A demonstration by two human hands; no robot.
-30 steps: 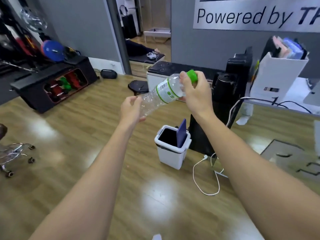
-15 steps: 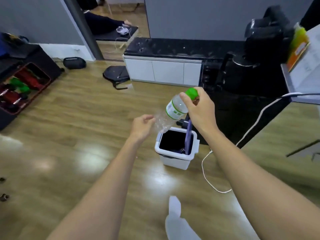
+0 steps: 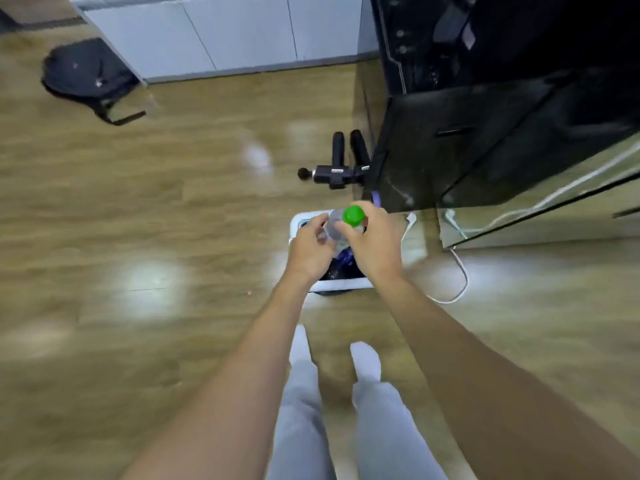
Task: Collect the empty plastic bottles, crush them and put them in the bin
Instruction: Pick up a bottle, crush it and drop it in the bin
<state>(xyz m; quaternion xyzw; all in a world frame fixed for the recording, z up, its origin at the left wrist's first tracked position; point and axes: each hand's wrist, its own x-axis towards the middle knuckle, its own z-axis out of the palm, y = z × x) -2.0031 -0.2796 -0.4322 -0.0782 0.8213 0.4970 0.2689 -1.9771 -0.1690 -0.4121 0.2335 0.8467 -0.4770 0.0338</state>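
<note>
A clear plastic bottle with a green cap is held upright right over the small white bin on the floor. My right hand grips it near the cap. My left hand holds its lower body from the left. Both hands hide most of the bottle and much of the bin's dark opening. Something blue shows inside the bin.
A black cabinet stands just right of the bin. A black massage gun lies on the wooden floor behind it. A white cable trails to the right, a black bag lies far left, and my legs are below.
The view tilted down as I stepped up to the bin. The bottle dropped from chest height to just over the bin's opening, and both hands closed in around it.
</note>
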